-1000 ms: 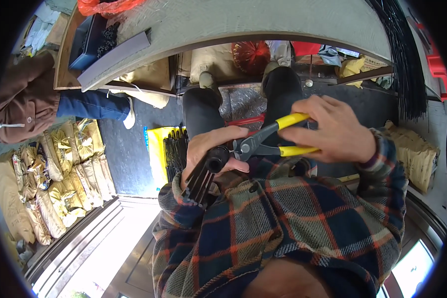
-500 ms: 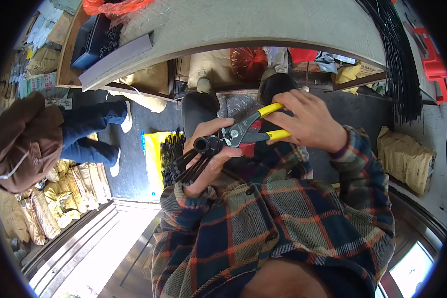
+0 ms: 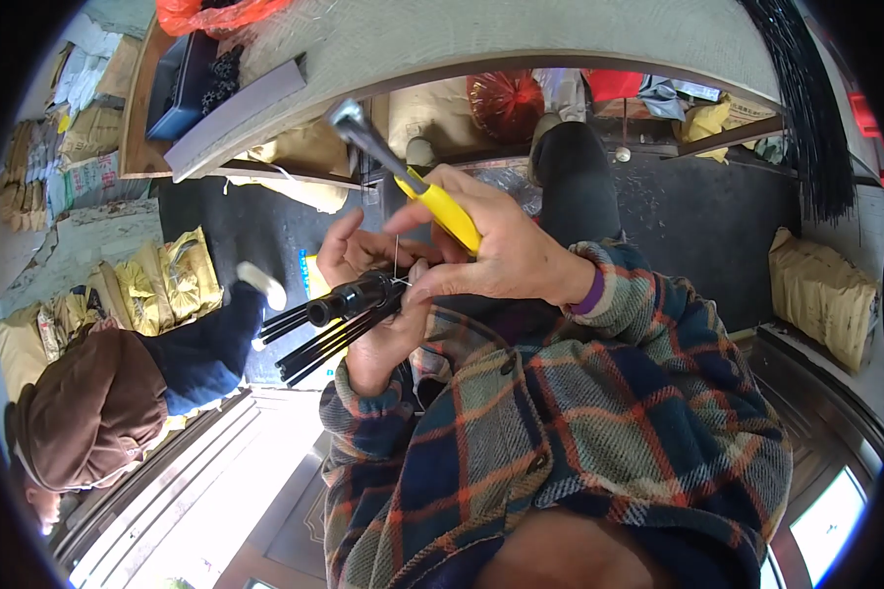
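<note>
Black rod bundle (image 3: 329,329) — left hand (image 3: 368,294); yellow-handled pliers (image 3: 413,182) — right hand (image 3: 496,250).

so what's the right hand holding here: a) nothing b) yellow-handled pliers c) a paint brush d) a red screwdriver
b: the right hand is wrapped around the yellow-handled pliers, their metal head pointing up and away, while the left hand holds a bundle of black rods.

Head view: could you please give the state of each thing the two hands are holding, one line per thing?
Left hand: closed around the bundle.
Bundle of black rods: gripped at one end, rods fanning out.
Right hand: gripping the pliers' handles.
Yellow-handled pliers: jaws shut, pointing up and away.
Thin wire: standing up from the bundle.
</note>
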The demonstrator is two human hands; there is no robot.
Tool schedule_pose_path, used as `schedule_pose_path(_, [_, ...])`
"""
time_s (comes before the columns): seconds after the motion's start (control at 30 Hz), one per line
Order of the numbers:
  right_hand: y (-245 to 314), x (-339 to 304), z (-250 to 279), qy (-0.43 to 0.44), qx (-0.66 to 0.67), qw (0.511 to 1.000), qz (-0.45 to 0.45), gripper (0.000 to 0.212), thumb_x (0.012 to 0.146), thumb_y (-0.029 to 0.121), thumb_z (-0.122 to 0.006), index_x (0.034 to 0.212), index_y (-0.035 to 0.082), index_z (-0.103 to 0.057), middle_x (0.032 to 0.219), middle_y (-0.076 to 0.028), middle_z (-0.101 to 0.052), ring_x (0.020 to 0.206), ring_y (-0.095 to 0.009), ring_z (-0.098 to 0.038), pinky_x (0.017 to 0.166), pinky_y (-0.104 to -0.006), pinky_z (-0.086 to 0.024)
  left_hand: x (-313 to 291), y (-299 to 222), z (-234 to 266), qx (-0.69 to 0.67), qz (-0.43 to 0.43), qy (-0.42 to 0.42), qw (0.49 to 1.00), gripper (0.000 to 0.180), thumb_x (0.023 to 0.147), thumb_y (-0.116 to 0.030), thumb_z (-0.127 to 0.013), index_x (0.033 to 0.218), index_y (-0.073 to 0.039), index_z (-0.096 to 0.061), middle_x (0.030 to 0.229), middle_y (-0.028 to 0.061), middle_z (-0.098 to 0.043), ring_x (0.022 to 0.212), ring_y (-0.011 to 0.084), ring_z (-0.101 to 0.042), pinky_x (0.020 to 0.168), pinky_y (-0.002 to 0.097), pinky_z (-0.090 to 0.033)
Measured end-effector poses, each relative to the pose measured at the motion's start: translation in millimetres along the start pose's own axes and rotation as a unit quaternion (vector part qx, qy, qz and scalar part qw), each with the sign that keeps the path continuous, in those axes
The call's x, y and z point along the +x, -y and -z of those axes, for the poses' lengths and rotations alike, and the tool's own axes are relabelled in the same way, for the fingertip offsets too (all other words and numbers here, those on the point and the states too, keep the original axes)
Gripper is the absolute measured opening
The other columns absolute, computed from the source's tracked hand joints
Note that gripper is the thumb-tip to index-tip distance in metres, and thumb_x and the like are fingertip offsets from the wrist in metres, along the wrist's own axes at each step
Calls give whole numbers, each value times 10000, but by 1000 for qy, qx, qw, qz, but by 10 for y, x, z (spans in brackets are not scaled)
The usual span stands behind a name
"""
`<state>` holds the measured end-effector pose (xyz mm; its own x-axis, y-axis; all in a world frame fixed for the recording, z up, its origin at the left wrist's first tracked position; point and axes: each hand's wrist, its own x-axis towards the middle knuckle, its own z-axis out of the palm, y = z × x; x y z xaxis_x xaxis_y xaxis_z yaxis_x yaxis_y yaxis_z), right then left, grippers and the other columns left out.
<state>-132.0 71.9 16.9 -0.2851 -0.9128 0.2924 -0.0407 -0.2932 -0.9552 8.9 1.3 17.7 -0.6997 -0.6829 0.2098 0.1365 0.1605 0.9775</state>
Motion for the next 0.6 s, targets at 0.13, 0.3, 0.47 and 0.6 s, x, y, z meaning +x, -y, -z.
schedule_pose_path(0.13, [-52,-3,-72,-28,-63,997,44,332,613,105,-787,893,45,-618,895,-39,-484,671,-96,-486,547,-214,-398,0,23,57,129,-38,2,991,658,732,66,-567,1276,-28,-210,843,74,-473,770,142,-526,716,260,-431])
schedule_pose_path(0.3, [41,-63,-209,-130,-96,980,114,177,648,39,-740,750,34,-595,830,-85,-516,743,-149,-521,591,-246,-424,22,-23,-22,138,-53,-61,987,630,714,119,-532,1252,-13,-232,818,73,-476,742,136,-515,706,242,-416])
schedule_pose_path(0.47, [145,167,38,32,51,989,-132,187,708,118,-707,749,-10,-578,808,-73,-555,680,-112,-532,590,-244,-425,-30,-15,-36,60,-5,-28,998,548,745,121,-505,1213,-18,-255,808,72,-474,709,116,-512,658,216,-408])
schedule_pose_path(0.6, [75,100,146,111,56,981,-151,164,732,123,-680,802,2,-594,823,-56,-566,696,-114,-545,591,-248,-427,-25,-45,54,109,4,19,994,531,774,100,-499,1221,-29,-242,839,84,-499,746,131,-541,687,234,-428])
